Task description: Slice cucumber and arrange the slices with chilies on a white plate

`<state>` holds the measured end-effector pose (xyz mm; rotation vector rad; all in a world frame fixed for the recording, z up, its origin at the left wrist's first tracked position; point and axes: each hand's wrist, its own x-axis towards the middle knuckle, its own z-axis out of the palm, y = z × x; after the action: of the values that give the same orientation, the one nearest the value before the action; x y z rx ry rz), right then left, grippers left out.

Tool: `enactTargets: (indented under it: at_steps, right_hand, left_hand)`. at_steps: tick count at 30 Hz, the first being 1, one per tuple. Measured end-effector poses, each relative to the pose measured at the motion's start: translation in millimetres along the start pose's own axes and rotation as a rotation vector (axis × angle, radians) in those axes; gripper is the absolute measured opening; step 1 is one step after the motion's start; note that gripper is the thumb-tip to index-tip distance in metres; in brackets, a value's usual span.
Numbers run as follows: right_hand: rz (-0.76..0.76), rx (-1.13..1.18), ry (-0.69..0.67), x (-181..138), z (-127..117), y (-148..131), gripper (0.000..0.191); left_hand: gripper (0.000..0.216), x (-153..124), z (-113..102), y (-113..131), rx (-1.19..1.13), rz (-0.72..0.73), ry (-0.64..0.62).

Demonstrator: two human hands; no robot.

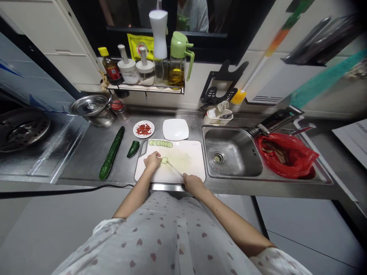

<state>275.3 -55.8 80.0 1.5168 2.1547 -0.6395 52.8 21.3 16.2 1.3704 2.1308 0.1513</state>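
A white cutting board point(186, 152) lies on the steel counter. Near its bottom right corner, my right hand point(194, 185) is wrapped round the handle of a knife point(174, 169), whose blade points up and left. The blade's tip touches or lies just beside a single cucumber slice point(164, 160). To the left of that slice, my left hand point(153, 161) is closed with its fingers bent over the board; whether something small is in them is hidden. A row of several overlapping cucumber slices point(160, 143) runs along the board's top edge.
Left of the board lie a cut cucumber end point(133, 149) and a whole cucumber point(112, 152). Behind are a plate of chopped red pieces point(143, 129) and a white plate point(176, 130). A sink point(233, 152) and a red plastic bag point(289, 156) are on the right.
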Motion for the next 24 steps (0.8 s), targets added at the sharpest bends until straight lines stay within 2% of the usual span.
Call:
enactTargets:
  at_steps: [7,17,24]
  right_hand:
    - [-0.011,-0.001,-0.004,8,2,-1,0.03]
    - [-0.036,-0.014,-0.027,16,-17,-9,0.032]
    - [-0.055,-0.015,-0.003,22,-13,-8,0.032]
  left_hand:
    - [0.018,4,-1,1,0.054,0.006,-0.016]
    - [0.017,5,-1,1,0.045,0.011,-0.016]
    - [0.016,6,-3,2,0.054,0.003,-0.026]
